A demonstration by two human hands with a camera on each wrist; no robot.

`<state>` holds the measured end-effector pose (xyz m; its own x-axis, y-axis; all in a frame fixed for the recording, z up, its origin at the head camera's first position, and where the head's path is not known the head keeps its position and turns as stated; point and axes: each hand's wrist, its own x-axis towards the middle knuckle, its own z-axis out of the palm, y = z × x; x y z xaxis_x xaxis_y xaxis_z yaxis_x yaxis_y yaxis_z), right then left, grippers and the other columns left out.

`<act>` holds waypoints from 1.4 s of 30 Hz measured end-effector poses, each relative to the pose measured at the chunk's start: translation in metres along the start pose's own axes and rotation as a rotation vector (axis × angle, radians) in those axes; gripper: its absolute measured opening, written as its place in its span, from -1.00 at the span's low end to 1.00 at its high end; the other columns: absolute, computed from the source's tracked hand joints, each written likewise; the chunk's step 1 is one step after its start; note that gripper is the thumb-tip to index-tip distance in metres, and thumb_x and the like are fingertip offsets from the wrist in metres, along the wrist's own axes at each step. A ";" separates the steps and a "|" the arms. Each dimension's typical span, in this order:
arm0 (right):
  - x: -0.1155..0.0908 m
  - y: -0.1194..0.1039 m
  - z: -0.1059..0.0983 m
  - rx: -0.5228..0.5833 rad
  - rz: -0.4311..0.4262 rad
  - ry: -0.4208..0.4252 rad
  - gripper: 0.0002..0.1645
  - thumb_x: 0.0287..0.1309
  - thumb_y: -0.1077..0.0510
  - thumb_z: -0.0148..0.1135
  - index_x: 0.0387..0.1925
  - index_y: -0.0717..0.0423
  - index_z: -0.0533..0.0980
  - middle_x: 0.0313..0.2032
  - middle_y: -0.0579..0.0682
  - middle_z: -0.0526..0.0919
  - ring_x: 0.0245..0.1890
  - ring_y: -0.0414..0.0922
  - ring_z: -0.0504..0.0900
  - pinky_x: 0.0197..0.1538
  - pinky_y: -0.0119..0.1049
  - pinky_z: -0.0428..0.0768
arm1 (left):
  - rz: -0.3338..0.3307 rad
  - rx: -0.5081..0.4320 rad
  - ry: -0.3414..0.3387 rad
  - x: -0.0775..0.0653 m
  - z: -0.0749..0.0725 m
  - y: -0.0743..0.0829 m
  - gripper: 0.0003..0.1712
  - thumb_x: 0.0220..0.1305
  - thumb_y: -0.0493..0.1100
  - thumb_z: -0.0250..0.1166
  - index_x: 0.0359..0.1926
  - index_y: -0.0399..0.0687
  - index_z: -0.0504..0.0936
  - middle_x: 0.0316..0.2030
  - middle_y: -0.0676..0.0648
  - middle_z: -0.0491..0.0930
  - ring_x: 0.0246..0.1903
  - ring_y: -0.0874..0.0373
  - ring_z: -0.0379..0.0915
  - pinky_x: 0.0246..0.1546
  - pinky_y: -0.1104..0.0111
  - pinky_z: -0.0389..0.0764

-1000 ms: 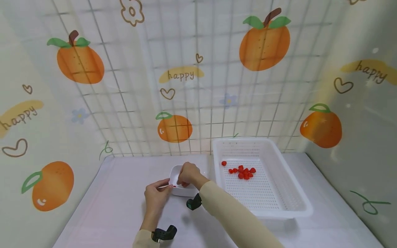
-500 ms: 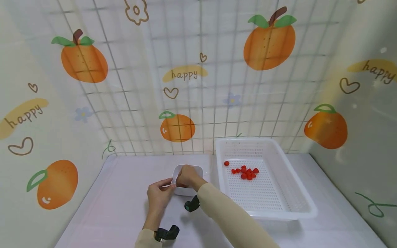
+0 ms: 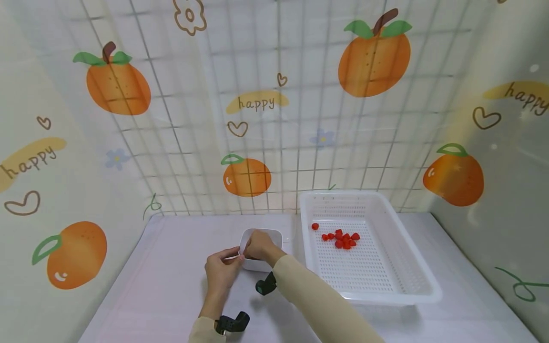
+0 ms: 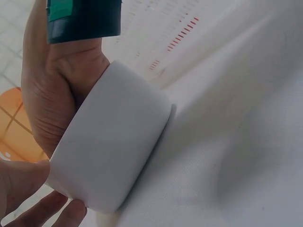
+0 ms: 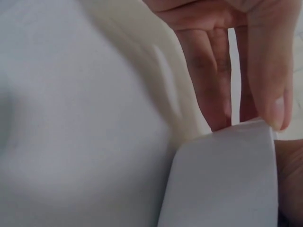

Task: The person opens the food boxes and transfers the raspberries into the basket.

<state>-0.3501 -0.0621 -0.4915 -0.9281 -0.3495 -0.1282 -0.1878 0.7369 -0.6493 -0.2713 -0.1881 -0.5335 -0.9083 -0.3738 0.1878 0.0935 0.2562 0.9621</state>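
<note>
A small white bowl [image 3: 257, 265] with rounded corners stands on the table in the head view. My left hand [image 3: 223, 270] pinches its left rim, thumb above and fingers against the side; the left wrist view shows these fingers [image 4: 71, 215] at the bowl's wall [image 4: 111, 137]. My right hand [image 3: 260, 245] reaches down into the bowl from above, wrist bent over the near right rim. Its fingertips are hidden by the hand and the bowl wall, so I cannot tell what they hold. The right wrist view also shows the left thumb [image 5: 272, 90] over the rim.
To the right stands a large white perforated basket [image 3: 422, 271]. Several small red berry-like pieces [image 3: 343, 239] lie clustered on its floor, with a single red piece [image 3: 315, 226] apart at its left. A printed curtain [image 3: 193, 143] hangs behind the table [image 3: 171, 267].
My right hand has sunk slightly lower and nearer the left hand inside the bowl. Red bits seen under it earlier are now hidden. The left hand keeps its pinch; the whole view has shifted slightly.
</note>
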 end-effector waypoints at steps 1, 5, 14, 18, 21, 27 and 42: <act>0.000 0.001 0.000 -0.001 -0.003 0.005 -0.88 0.05 0.23 0.50 -0.53 0.20 0.78 -0.65 -0.13 0.57 -0.54 -0.17 0.44 -0.52 -0.41 0.35 | 0.002 -0.002 0.000 0.000 0.001 0.000 -0.72 0.12 -0.44 0.54 -0.09 -0.31 0.83 -0.18 -0.23 0.80 -0.31 0.01 0.75 -0.36 0.48 0.70; -0.001 0.004 -0.001 0.021 -0.009 0.040 -0.80 -0.03 0.25 0.49 -0.69 0.15 0.72 -0.76 -0.19 0.44 -0.60 -0.18 0.39 -0.56 -0.41 0.31 | 0.011 -0.025 -0.003 -0.001 0.002 0.001 -0.71 0.08 -0.46 0.53 -0.11 -0.33 0.83 -0.20 -0.27 0.79 -0.33 0.02 0.76 -0.40 0.51 0.66; -0.002 0.004 -0.012 0.193 -0.031 0.154 -0.88 -0.03 0.29 0.60 -0.59 0.14 0.79 -0.68 -0.07 0.71 -0.62 -0.20 0.68 -0.54 -0.47 0.46 | 0.006 -0.019 -0.005 -0.003 0.003 -0.002 -0.71 0.08 -0.45 0.53 -0.12 -0.27 0.85 -0.22 -0.22 0.81 -0.31 -0.01 0.77 -0.41 0.54 0.64; -0.003 0.003 -0.023 0.243 -0.030 0.183 -0.93 0.02 0.26 0.58 -0.51 0.15 0.81 -0.62 -0.07 0.75 -0.57 -0.20 0.74 -0.47 -0.43 0.52 | -0.001 -0.010 -0.001 -0.002 0.004 -0.003 -0.72 0.07 -0.45 0.54 -0.13 -0.25 0.85 -0.22 -0.21 0.81 -0.32 0.02 0.77 -0.40 0.52 0.65; -0.005 0.003 -0.034 0.322 -0.020 0.180 -0.95 0.10 0.27 0.56 -0.42 0.20 0.81 -0.53 -0.05 0.79 -0.50 -0.17 0.78 -0.32 -0.38 0.67 | 0.001 -0.013 0.003 -0.002 0.004 -0.003 -0.72 0.06 -0.45 0.54 -0.14 -0.27 0.85 -0.22 -0.22 0.81 -0.34 0.01 0.77 -0.41 0.51 0.65; -0.013 0.003 -0.060 0.452 -0.052 0.175 -0.92 0.21 0.29 0.48 -0.30 0.28 0.79 -0.37 0.06 0.82 -0.33 0.01 0.84 -0.04 -0.16 0.78 | -0.018 -0.018 0.007 -0.003 0.005 0.001 -0.72 0.06 -0.44 0.54 -0.14 -0.26 0.85 -0.21 -0.22 0.81 -0.33 0.01 0.75 -0.42 0.52 0.65; -0.024 0.016 -0.107 0.558 -0.009 0.219 -0.85 0.26 0.25 0.49 -0.18 0.26 0.78 -0.25 0.08 0.84 -0.17 0.10 0.83 0.27 0.02 0.62 | -0.048 -0.028 0.011 -0.003 0.001 0.004 -0.70 0.06 -0.46 0.55 -0.12 -0.30 0.83 -0.17 -0.28 0.79 -0.33 0.00 0.71 -0.44 0.51 0.63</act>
<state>-0.3657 0.0204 -0.4185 -0.9830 -0.1835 -0.0022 -0.0537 0.2990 -0.9527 -0.2689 -0.1848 -0.5308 -0.9076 -0.3947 0.1430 0.0614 0.2122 0.9753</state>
